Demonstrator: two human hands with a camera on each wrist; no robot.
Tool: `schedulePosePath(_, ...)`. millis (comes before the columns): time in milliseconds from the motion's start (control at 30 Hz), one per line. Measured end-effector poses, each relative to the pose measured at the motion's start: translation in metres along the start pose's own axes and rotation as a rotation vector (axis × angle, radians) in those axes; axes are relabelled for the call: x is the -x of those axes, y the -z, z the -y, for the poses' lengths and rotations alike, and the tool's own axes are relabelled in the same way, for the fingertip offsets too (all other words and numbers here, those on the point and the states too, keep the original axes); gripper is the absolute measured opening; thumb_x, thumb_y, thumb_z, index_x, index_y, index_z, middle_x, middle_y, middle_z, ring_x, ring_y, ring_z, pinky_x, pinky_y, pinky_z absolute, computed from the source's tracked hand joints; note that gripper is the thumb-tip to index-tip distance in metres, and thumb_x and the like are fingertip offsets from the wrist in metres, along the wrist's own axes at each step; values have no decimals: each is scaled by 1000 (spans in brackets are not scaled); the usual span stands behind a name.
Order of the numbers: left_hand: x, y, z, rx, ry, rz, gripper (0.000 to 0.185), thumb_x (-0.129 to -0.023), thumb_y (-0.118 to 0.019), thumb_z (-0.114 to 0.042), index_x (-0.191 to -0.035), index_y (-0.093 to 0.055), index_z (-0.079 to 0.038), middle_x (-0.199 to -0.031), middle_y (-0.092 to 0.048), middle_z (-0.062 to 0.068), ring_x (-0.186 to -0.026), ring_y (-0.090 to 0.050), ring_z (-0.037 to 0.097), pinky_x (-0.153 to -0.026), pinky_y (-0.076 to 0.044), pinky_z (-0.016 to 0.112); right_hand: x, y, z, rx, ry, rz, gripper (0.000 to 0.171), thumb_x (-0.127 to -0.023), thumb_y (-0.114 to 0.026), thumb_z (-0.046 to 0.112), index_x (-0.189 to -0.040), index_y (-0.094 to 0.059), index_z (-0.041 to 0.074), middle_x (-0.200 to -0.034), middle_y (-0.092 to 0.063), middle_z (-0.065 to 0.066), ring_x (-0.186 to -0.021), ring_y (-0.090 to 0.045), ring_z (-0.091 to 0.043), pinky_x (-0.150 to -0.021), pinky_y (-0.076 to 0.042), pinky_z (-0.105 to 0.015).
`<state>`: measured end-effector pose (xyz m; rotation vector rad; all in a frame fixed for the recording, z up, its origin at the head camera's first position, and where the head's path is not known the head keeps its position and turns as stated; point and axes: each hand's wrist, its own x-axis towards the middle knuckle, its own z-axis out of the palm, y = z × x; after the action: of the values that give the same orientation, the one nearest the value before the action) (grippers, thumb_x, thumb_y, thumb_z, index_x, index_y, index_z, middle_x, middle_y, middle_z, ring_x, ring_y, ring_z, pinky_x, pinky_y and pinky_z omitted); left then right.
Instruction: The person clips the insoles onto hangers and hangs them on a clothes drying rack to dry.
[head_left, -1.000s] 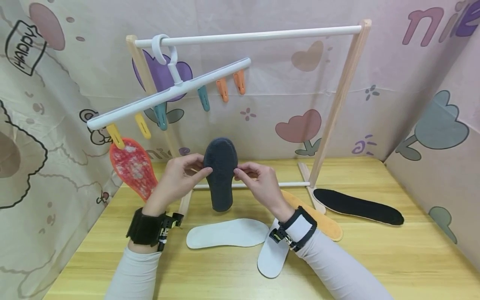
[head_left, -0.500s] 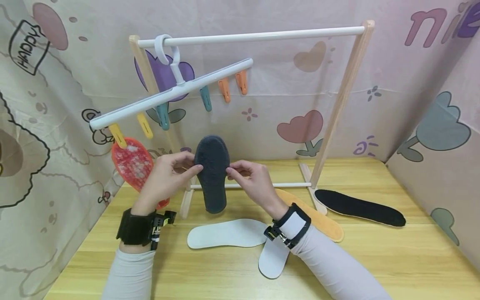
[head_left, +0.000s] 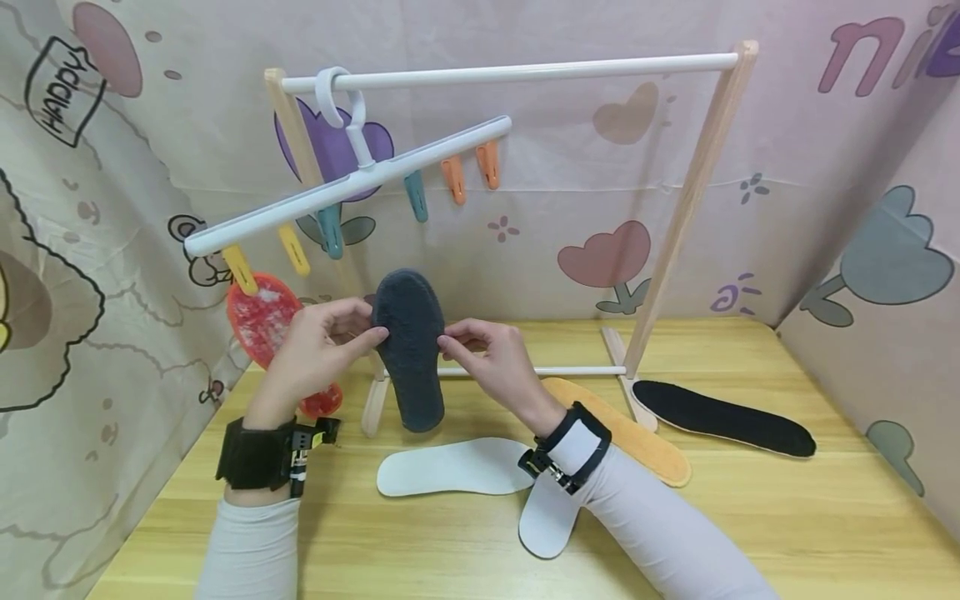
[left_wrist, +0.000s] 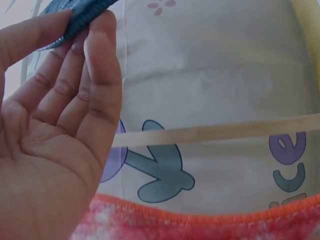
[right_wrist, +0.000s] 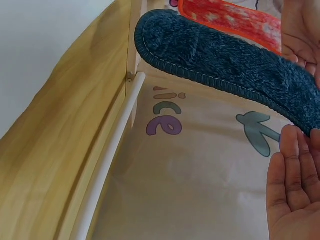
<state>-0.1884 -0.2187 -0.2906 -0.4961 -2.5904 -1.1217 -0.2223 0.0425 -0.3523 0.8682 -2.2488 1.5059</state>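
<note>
Over the wooden table (head_left: 465, 550), left hand (head_left: 318, 350) and right hand (head_left: 491, 367) pinch a dark insole (head_left: 407, 346) (upright).

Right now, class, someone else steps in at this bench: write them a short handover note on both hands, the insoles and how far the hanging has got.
Left hand: pinches the left edge of the dark grey insole.
Right hand: pinches its right edge; the insole is held upright above the table.
Done: the red insole hangs from a yellow clip on the white clip hanger.
Left: the grey insole is not yet clipped; the other clips look free. Two white insoles, an orange insole and a black insole lie on the table.
</note>
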Motion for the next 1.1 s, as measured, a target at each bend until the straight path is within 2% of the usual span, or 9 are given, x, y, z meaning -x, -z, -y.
schedulePosePath(100, 1, 4, 2, 10, -2, 11, 16, -99, -79, -16, -111, -74, -6, -98, -81, 13, -84, -75, 8, -72, -59, 21, -1, -2, 2, -3, 0, 12, 14, -102, -75, 14, -111, -81, 5, -99, -83, -8, -87, -81, -21, -78, -67, -36)
schedulePosePath(300, 2, 12, 6, 43, 11, 33, 14, -100, -78, -13, -108, -73, -3, -95, -81, 15, -78, -76, 3, -73, -60, 20, -5, -4, 7, 10, 16, 27, 14, -101, -76, 15, -112, -81, 7, -102, -83, -6, -87, -79, -15, -81, -65, -26)
schedulePosePath(467, 4, 19, 10, 55, 41, 33, 17, -100, -78, -13, -110, -71, -1, -96, -80, 17, -78, -76, 3, -74, -60, 18, -11, -6, 12, 17, 21, 44, 15, -102, -75, 17, -114, -80, 8, -104, -83, -5, -89, -79, -13, -82, -64, -25)
schedulePosePath(667, 8, 24, 11, 44, 51, 33, 18, -100, -77, -14, -111, -71, -1, -96, -80, 17, -79, -78, 10, -74, -60, 18, -18, -8, 17, 15, 50, 59, 14, -103, -74, 16, -112, -80, 8, -104, -83, -5, -89, -78, -13, -81, -64, -25)
schedulePosePath(933, 10, 31, 17, 40, 42, 42, 18, -99, -78, -13, -112, -72, -1, -98, -81, 17, -76, -76, 4, -73, -61, 20, -24, -10, 23, 15, 58, 60, 14, -104, -73, 18, -112, -80, 8, -104, -83, -4, -87, -77, -10, -80, -63, -25)
schedulePosePath(1100, 10, 35, 21, 27, 68, 57, 21, -100, -78, -15, -115, -71, -2, -99, -81, 16, -76, -75, 2, -76, -61, 20, -28, -11, 27, 17, 66, 70, 15, -105, -72, 18, -114, -79, 8, -105, -82, -4, -88, -76, -11, -80, -63, -24)
